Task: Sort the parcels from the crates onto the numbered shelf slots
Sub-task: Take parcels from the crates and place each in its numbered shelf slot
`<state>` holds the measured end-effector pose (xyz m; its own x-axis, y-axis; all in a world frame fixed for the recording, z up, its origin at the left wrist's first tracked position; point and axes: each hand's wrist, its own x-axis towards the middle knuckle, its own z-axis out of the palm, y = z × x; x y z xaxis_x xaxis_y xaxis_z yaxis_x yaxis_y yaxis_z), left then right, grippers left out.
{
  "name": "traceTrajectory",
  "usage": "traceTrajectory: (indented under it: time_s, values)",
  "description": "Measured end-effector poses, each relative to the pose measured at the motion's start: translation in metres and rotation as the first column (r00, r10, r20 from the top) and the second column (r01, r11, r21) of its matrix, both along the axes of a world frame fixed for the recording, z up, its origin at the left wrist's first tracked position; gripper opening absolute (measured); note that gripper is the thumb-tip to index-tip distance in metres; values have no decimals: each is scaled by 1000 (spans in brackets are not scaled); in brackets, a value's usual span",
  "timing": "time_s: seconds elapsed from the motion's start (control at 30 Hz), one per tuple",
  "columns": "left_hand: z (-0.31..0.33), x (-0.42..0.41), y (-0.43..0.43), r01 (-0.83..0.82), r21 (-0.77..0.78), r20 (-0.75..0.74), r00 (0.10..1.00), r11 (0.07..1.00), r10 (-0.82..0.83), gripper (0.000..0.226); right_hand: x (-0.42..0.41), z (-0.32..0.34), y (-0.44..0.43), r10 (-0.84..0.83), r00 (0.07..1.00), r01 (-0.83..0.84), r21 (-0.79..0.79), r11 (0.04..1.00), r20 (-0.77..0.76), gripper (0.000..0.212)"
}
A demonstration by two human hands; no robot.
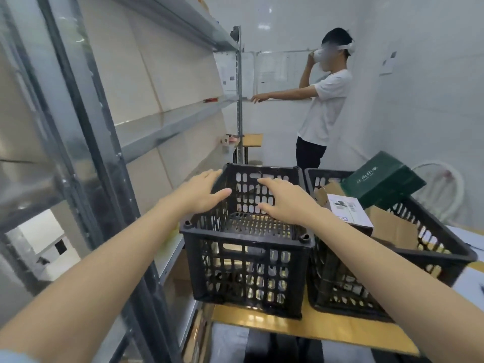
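1. A metal shelving unit (162, 124) stood along the left side, its shelves running away from the camera.
2. The left hand (201, 192) was spread wide with fingers straight, holding nothing. It hovered over the left rim of the left crate (246, 239); I could not tell whether it touched.
3. The left crate, black and slotted, stood at the left edge of the wooden table top (262, 320), near the front edge. Its slotted floor was in plain sight.
4. The right hand (285, 203) was likewise wide, fingers apart, gripping nothing, above that crate's right side.
5. The right crate (432, 247) stood just beside the left crate, side against side, on the same table top.
6. In the right crate, a white box (345, 210) lay at its near left, a brown carton (392, 226) beside it in the middle, and a green box (382, 179) sat tilted at the far end, rising above the rim.
7. A second person (324, 100) stood beyond the crates, one hand on the far end of the shelving.
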<state>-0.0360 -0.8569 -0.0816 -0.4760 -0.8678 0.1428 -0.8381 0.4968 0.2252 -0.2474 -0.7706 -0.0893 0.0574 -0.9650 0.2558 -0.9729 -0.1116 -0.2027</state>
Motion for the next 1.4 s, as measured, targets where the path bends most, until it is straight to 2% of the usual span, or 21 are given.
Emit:
traceTrajectory:
  time_s: [0.1, 0.27, 0.7, 0.83, 1.03, 1.27, 1.4]
  values:
    - [-15, -17, -29, 68, 14, 33, 997, 998, -68, 74, -2, -14, -26, -30, 1000, 30, 33, 999, 4, 62]
    - [-47, -37, -69, 115, 120, 62, 990, 986, -123, 74, -11, -38, -68, -53, 998, 55, 106, 993, -29, 61]
    - [-113, -53, -140, 25, 178, 118, 992, 984, -46, 78, -5, -111, -175, 110, 991, -81, 310, 947, -78, 61]
    - [-131, -52, -144, 10, 287, 84, 996, 958, -36, 76, -5, -134, -182, 100, 994, -76, 417, 906, -36, 63]
    - [-155, -58, -147, -17, 493, 59, 998, 870, -14, 65, -4, -158, -181, 34, 996, -72, 566, 821, 77, 66]
    - [-178, -59, -152, -219, 573, 341, 940, 790, 13, 69, 5, -164, -175, 26, 989, -114, 633, 766, 147, 67]
    - [-178, -62, -153, -268, 603, 433, 901, 751, -27, 69, 5, -168, -175, -33, 982, -100, 666, 739, 184, 66]
